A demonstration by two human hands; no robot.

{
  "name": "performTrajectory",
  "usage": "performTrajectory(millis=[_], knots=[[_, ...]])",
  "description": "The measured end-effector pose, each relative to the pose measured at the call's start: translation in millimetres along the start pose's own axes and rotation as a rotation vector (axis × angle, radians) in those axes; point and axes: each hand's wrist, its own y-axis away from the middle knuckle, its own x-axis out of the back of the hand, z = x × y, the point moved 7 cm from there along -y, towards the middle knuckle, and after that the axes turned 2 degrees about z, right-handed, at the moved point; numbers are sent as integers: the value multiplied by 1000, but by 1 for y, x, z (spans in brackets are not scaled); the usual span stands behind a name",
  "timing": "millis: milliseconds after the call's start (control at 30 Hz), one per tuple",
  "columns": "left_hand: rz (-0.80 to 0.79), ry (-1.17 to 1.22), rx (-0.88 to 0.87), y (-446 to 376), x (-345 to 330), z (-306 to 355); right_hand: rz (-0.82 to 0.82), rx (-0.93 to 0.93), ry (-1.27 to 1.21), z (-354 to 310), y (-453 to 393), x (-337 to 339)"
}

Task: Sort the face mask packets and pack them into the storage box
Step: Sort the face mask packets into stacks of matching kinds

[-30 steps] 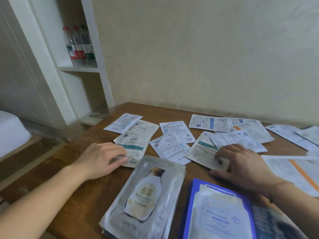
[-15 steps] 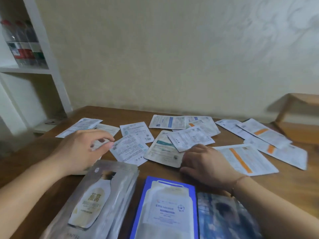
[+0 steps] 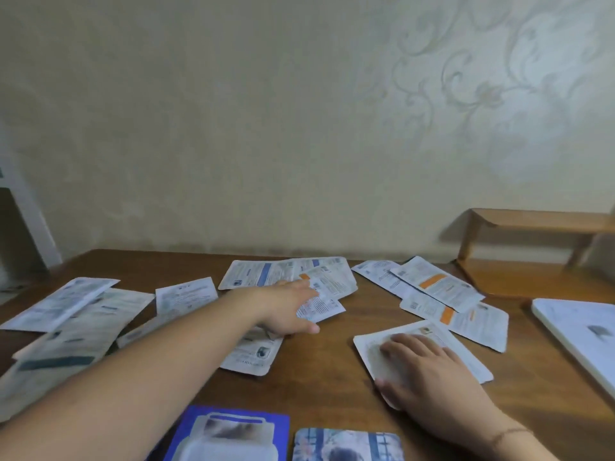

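Note:
Several white face mask packets lie face down across the brown table (image 3: pixel 332 387). My left hand (image 3: pixel 286 311) reaches over the middle of the table, fingers spread, resting on a white packet (image 3: pixel 321 309) below a pile of packets (image 3: pixel 283 272). My right hand (image 3: pixel 429 374) lies flat on another white packet (image 3: pixel 466 354), fingers apart. Two packets with orange stripes (image 3: pixel 439 284) sit farther right. A blue packet (image 3: pixel 229 434) and a picture-printed packet (image 3: pixel 347 444) lie at the near edge.
A white flat lid or box (image 3: pixel 579 334) lies at the table's right edge. A low wooden shelf (image 3: pixel 539 221) stands at the back right against the wall. More packets (image 3: pixel 63 327) are heaped at the left. A white cabinet edge (image 3: pixel 26 224) shows far left.
The view has swung right. My left hand moved from the left packets across to the middle pile. My right hand shifted right onto a different white packet.

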Motion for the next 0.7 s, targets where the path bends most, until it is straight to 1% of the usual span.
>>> performTrajectory(millis=[67,100,200,267,367,433,467,533,600,633,667,700], knots=[[69,6,44,-24,2,10,10,-11,-10,7,2,0],[77,-10,59,-33,-2,13,14,-18,-10,11,3,0],[11,-56,27,-45,-22,22,23,-54,-18,21,5,2],[-10,-54,-69,-41,-28,34,68,-86,-26,27,4,6],[-51,-35,-262,-24,-30,55,173,-108,-63,29,-6,18],[-86,-16,-391,-10,-29,69,192,-57,-165,17,-21,23],[-71,24,-418,-5,-24,71,183,-7,-176,9,-33,23],[60,123,-366,-6,-7,63,109,86,-203,-9,-60,16],[231,67,-192,-17,1,36,10,132,-242,-23,-82,0],[255,-3,-81,-23,-1,20,-17,142,-242,-28,-92,-7],[214,-53,7,-29,-8,7,-45,129,-224,-31,-99,-13],[152,-71,54,-32,-17,-2,-74,107,-203,-31,-106,-19]])
